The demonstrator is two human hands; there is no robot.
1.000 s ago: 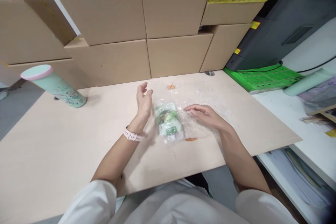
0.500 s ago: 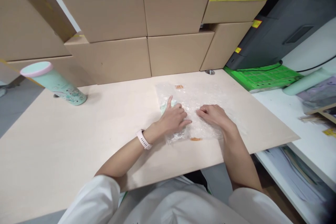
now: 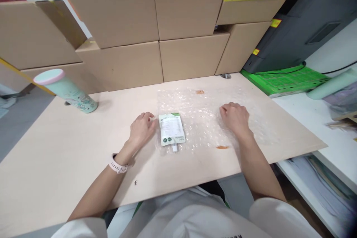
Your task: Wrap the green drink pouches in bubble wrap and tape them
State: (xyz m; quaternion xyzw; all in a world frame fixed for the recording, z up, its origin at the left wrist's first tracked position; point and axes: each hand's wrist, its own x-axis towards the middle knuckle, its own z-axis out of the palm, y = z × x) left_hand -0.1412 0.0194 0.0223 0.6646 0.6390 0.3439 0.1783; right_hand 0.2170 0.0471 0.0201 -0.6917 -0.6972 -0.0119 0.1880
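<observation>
A clear sheet of bubble wrap [image 3: 206, 122] lies flat on the pale wooden table [image 3: 64, 148]. On its left part rests a small white and green spout pouch [image 3: 171, 130], printed back up, spout towards me. My left hand [image 3: 142, 130] sits just left of the pouch with fingers curled at the wrap's left edge. My right hand [image 3: 235, 117] rests with curled fingers on the wrap's right part. Two small orange tape bits [image 3: 199, 92] [image 3: 222, 147] stick to the wrap's far and near edges.
A mint-green bottle with a pink lid [image 3: 65, 91] stands at the back left. Stacked cardboard boxes [image 3: 125, 63] wall off the table's far side. To the right are a green mat [image 3: 284, 80], a black machine [image 3: 301, 26] and a lower white shelf.
The wrap has been spread out flat and the pouch now lies uncovered with its white back up. My hands have moved apart, left to the left edge, right further right.
</observation>
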